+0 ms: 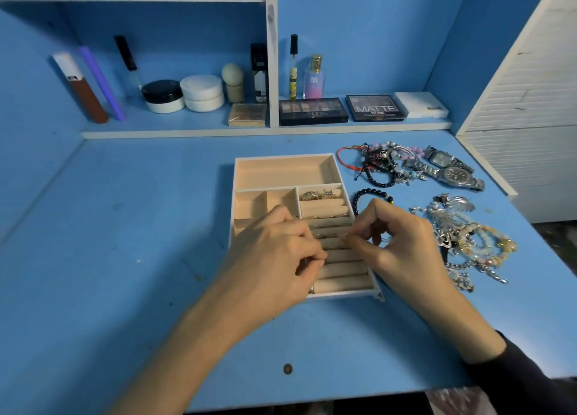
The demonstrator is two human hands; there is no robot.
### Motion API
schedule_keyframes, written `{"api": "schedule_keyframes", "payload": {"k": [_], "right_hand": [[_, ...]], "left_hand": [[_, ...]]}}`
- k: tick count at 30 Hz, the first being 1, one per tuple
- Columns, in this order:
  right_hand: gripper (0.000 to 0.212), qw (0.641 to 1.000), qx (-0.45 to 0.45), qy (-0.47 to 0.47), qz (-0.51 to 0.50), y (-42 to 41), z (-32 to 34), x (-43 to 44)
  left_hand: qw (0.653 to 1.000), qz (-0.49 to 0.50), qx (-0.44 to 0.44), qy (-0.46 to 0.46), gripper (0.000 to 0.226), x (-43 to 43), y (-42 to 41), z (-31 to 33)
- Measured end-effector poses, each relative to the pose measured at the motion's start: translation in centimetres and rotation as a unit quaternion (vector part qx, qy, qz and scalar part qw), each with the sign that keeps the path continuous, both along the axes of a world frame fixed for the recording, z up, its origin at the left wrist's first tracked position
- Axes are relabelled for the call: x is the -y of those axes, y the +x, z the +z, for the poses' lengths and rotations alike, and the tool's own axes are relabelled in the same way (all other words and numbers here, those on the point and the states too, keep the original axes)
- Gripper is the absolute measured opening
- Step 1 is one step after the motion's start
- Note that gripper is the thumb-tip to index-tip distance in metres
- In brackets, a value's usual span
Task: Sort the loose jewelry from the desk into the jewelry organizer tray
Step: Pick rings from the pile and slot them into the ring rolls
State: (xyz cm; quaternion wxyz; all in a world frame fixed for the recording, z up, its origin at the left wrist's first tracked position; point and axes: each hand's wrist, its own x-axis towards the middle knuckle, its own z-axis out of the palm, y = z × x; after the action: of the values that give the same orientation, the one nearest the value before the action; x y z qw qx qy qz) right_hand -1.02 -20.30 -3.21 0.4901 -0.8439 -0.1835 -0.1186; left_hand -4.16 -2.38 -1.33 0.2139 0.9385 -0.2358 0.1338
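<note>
Head view: nearest, two forearms reach in over the blue desk (pixel 125 227), the right one in a dark sleeve (pixel 530 368). Both hands meet above the near right part of the jewelry organizer tray (pixel 282 158), over its padded ring rolls (pixel 343 268). The right hand (pixel 399 243) has its fingers curled and pinches a small ring (pixel 344 239) between thumb and forefinger, just above the rolls. The left hand (pixel 274 252) is curled too, its fingertips down at the rolls (I cannot tell whether it holds anything).

The tray lies in the middle of the desk. Its two small left compartments and the wide far one show only lining, while a few rings (pixel 315 195) sit in the farthest rolls. A black bead bracelet (pixel 371 196) lies just beside the tray's right wall. Further right, a tangled heap of silver chains and pale bead bracelets (pixel 468 246) rests on the desk. Beyond it, at the far right, is a second heap of bracelets (pixel 381 162) with two metal watches (pixel 452 171) beside it.

Farthest, a low shelf holds two eyeshadow palettes (pixel 312 110), cream jars (pixel 203 91) and a perfume bottle (pixel 314 77).
</note>
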Motion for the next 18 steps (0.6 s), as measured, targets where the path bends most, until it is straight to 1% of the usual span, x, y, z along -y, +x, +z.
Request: {"api": "schedule_keyframes", "payload": {"k": [3, 5, 6, 9, 12, 14, 18], "right_hand": [[0.022, 1.0, 0.017, -0.008, -0.008, 0.0, 0.0, 0.1], [0.022, 1.0, 0.026, -0.012, -0.011, 0.1, 0.1, 0.3], [0.022, 0.999, 0.034, -0.018, -0.01, 0.0, 0.1, 0.3], [0.02, 0.997, 0.061, -0.037, -0.006, -0.4, 0.1, 0.1], [0.018, 0.993, 0.097, -0.07, -0.007, -0.9, -0.1, -0.4], [0.016, 0.989, 0.119, -0.091, -0.008, -1.1, -0.3, -0.8], [0.017, 0.979, 0.147, -0.145, 0.0, -1.4, -0.7, -0.9]], "left_hand": [[0.998, -0.003, 0.004, 0.059, 0.026, 0.1, -0.5, 0.2], [0.998, -0.006, -0.003, 0.07, 0.032, 0.0, -0.8, 0.2], [0.998, -0.007, -0.011, 0.06, 0.033, -0.1, -0.8, 0.1], [0.999, 0.019, -0.018, -0.041, 0.032, -0.5, 0.0, -0.4], [0.987, 0.068, 0.008, -0.143, 0.032, -0.6, 1.0, -0.8], [0.98, 0.092, 0.022, -0.176, 0.031, -0.6, 1.5, -0.8], [0.974, 0.108, 0.052, -0.194, 0.027, -0.6, 1.8, -1.0]]}}
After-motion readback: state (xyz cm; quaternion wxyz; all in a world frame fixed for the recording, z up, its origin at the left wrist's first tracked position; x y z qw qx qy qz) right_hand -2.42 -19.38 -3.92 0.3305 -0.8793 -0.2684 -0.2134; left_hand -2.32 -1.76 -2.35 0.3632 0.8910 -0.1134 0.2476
